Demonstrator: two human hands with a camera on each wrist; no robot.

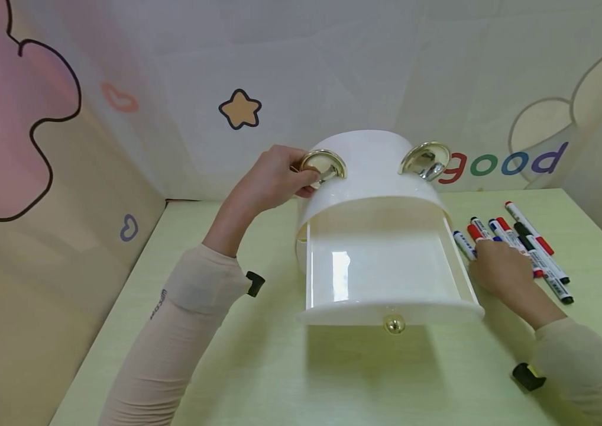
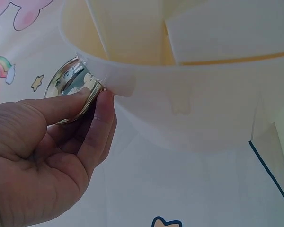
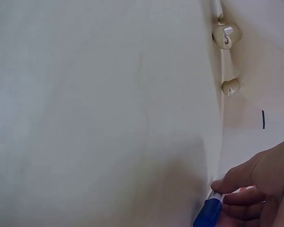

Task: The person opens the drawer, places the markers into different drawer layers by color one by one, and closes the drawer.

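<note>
A white rounded drawer box [image 1: 365, 165] with two round gold ears stands on the table, its upper drawer [image 1: 375, 260] pulled out with bare floor showing. My left hand [image 1: 280, 177] pinches the left gold ear [image 2: 73, 87] between thumb and fingers. On the right, my right hand [image 1: 508, 269] is down among several whiteboard markers [image 1: 532, 236]. Its thumb and fingers pinch a blue-capped marker [image 3: 209, 210], close to the box's side. The hand covers part of the marker pile in the head view.
A gold knob [image 1: 394, 323] sits on the front of the open drawer, which juts toward me. Loose markers with red, black and blue caps lie right of the box. A printed cloth backdrop [image 1: 290, 71] rises behind the table [image 1: 258, 367].
</note>
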